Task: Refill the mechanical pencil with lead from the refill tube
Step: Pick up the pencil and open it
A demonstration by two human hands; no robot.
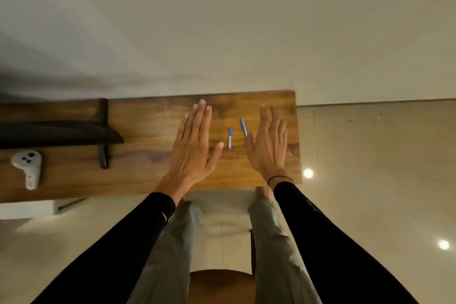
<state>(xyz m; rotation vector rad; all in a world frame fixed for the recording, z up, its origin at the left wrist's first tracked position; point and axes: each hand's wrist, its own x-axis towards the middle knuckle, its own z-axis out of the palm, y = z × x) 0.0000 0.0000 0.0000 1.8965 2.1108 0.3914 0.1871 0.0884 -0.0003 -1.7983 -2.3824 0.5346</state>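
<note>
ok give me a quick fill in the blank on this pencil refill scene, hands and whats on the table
1. The refill tube lies on the wooden table between the two ____.
2. The blue mechanical pencil lies nearest the ____ hand.
3. The left hand is open and holds ____.
4. The white controller lies at the table's far ____ side.

Missing words: hands; right; nothing; left

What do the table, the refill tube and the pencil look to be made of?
Table: wood or wood-look, brown, visible grain, slight sheen. Refill tube: likely plastic, blue ends, pale middle. Pencil: probably plastic, glossy blue; too small to be sure.
</note>
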